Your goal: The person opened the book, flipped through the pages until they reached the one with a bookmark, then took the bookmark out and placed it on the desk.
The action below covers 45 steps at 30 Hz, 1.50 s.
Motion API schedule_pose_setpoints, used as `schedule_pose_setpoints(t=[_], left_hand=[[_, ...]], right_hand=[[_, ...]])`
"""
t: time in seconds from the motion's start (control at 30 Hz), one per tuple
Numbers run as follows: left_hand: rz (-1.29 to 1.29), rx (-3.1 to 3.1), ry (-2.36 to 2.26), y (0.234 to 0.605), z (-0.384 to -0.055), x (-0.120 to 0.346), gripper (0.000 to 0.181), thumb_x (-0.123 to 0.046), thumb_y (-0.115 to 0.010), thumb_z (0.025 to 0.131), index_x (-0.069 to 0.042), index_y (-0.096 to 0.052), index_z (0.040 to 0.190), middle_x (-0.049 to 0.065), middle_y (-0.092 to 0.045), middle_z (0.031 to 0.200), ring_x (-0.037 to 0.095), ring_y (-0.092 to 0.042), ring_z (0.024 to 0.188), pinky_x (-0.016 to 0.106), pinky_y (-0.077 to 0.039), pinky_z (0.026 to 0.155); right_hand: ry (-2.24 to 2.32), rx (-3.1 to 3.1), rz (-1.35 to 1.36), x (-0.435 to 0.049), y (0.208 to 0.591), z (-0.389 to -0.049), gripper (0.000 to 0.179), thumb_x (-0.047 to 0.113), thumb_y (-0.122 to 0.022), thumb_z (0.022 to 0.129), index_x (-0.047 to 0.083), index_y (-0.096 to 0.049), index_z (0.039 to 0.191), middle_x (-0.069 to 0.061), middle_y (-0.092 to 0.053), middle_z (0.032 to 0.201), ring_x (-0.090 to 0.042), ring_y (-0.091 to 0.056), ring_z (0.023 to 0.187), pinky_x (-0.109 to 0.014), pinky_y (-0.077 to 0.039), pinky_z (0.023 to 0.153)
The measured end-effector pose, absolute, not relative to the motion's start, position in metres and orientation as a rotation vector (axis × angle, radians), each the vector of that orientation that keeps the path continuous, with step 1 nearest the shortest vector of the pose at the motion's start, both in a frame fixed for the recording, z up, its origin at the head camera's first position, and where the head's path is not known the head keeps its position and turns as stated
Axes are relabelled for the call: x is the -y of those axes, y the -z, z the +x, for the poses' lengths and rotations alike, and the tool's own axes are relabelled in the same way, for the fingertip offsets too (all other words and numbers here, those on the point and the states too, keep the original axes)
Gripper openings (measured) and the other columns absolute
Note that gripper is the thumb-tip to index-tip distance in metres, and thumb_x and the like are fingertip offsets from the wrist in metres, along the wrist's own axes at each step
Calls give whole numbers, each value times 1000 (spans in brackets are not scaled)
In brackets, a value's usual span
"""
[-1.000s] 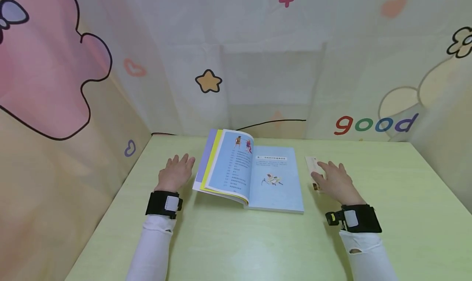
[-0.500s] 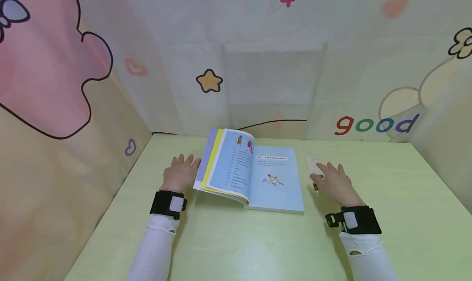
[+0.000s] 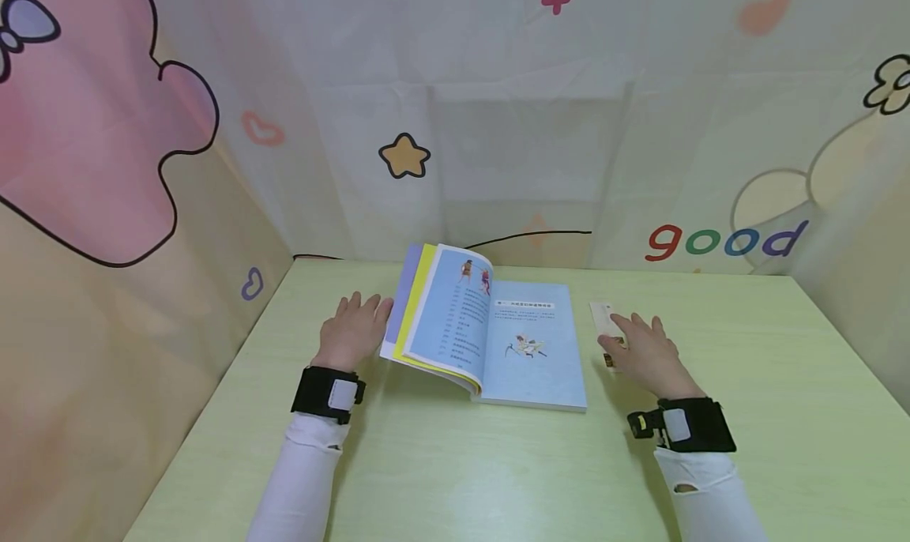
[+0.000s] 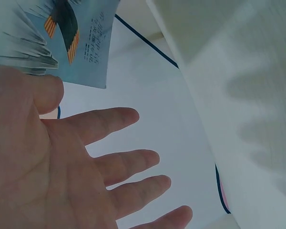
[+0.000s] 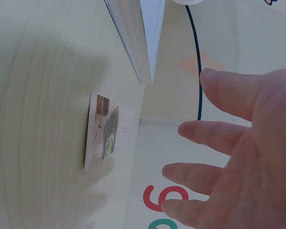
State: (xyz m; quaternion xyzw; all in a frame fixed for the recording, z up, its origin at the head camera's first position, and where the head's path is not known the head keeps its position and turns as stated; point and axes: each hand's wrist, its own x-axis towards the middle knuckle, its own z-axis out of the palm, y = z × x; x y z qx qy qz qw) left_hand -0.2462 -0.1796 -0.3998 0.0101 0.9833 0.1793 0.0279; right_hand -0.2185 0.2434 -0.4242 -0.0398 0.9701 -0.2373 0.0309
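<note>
An open book (image 3: 533, 376) with light blue pages lies mid-table; its left cover and pages, with purple and yellow sheets, stand partly raised. My left hand (image 3: 351, 333) is at the raised left edge, fingers spread. In the left wrist view the thumb of my left hand (image 4: 62, 157) is against or just beside the book's pages (image 4: 93, 57). My right hand (image 3: 648, 356) hovers over a small printed card (image 3: 601, 318) right of the book. The right wrist view shows the card (image 5: 97, 148) flat on the table, apart from my right hand (image 5: 257, 152), whose fingers are extended.
The pale green table (image 3: 455, 479) reaches back to a printed curtain (image 3: 512, 155) with cartoon shapes and the word "good". The curtain's left side (image 3: 142, 352) borders the table's left edge. Each wrist wears a black strap (image 3: 323, 393) with a small camera.
My left hand has moved right, from beside the book to its raised left edge. The raised pages have shifted slightly rightward and up. My right hand has hardly moved.
</note>
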Motion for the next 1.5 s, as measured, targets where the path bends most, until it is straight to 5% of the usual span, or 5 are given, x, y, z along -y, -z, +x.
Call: schedule_pose_setpoints(t=[1.2, 1.5], left_hand=[[385, -3171, -360, 381, -214, 111, 49, -37, -34, 106, -9, -50, 143, 27, -36, 149, 43, -30, 139, 58, -37, 102], [441, -3132, -288, 392, -205, 85, 57, -50, -30, 105, -13, -52, 142, 21, -38, 150, 40, -31, 140, 57, -35, 104]], right_hand=[[751, -2983, -144, -244, 416, -214, 64, 34, -51, 101, -10, -34, 145, -45, -20, 145, -68, -4, 131, -80, -13, 96], [726, -2997, -102, -242, 415, -212, 65, 34, -53, 101, -10, -34, 145, -44, -21, 145, -68, -6, 131, -80, -13, 97]])
